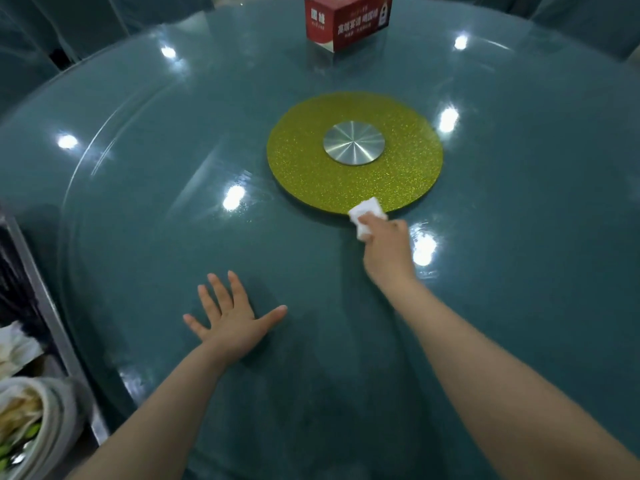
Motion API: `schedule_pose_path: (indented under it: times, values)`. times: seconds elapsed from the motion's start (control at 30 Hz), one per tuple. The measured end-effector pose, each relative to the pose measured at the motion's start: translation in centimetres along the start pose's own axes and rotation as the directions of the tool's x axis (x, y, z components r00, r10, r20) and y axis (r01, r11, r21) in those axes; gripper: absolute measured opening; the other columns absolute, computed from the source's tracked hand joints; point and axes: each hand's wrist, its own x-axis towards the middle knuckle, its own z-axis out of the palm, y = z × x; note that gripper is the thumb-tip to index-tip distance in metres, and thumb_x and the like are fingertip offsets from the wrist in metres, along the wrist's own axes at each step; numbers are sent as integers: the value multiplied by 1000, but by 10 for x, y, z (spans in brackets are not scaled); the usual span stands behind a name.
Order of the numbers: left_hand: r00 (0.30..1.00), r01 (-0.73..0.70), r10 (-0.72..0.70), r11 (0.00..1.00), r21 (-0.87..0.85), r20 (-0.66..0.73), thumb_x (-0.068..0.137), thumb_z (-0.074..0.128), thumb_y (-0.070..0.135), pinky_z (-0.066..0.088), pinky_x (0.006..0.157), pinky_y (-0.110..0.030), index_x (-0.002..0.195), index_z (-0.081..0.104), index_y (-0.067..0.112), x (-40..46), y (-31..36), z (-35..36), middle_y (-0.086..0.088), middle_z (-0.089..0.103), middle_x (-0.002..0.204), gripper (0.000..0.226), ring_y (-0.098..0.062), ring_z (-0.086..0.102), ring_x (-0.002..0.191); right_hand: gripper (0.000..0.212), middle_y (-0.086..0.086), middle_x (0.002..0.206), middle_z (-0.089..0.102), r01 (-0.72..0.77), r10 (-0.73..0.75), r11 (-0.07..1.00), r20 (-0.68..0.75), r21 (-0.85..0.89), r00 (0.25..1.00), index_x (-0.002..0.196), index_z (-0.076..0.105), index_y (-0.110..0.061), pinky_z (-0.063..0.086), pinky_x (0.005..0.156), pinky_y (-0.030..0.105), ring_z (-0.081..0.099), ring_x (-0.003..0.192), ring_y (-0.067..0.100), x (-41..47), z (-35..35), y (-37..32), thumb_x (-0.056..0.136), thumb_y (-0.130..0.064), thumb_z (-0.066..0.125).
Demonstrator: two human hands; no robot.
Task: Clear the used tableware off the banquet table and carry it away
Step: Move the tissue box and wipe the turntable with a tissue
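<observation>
Wiping glass tabletop [145, 209] mid-frame with white tissue [367, 216] pinched in right hand [388, 251]; left hand [235, 320] flat, fingers spread. Used dishes [24, 427] lower left, nearer the left hand.

Red box [348, 20]: white Chinese print, perhaps "高端宴请"

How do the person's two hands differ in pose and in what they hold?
The left hand lies flat on the table, fingers spread, holding nothing; the right hand is curled round a white tissue. The left hand sits nearer the person; the right hand reaches farther, to the edge of the yellow disc. Both are bare.
</observation>
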Motion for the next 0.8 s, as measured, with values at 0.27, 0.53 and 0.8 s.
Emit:
schedule_pose_path:
  times: [0.27,0.53,0.8]
  values:
    - [997,-42,45,998,-47,66,71,59,73,-16,107,-61,145,-30,25,-12,1,-16,-4,-43,148,125,-26,-37,137,55,7,124,65,424,-412,906,207,-16,888,118,65,-8,41,77,24,50,87,31,-78,20,-22,73,21,54]
    - [982,-98,91,995,34,167,63,80,53,-14,105,-65,138,-40,21,-18,2,-23,-10,-54,139,145,-34,-44,131,40,19,127,58,-126,109,983,-124,-137,986,131,55,-13,37,85,32,46,108,39,-8,-50,65,93,-3,47]
    - [982,-109,101,993,40,158,62,79,56,-14,104,-66,136,-43,21,-12,-2,-18,-10,-56,136,147,-34,-45,129,53,16,108,57,-61,57,983,-31,-171,998,123,55,-14,39,77,33,48,103,35,31,8,-11,77,9,44]
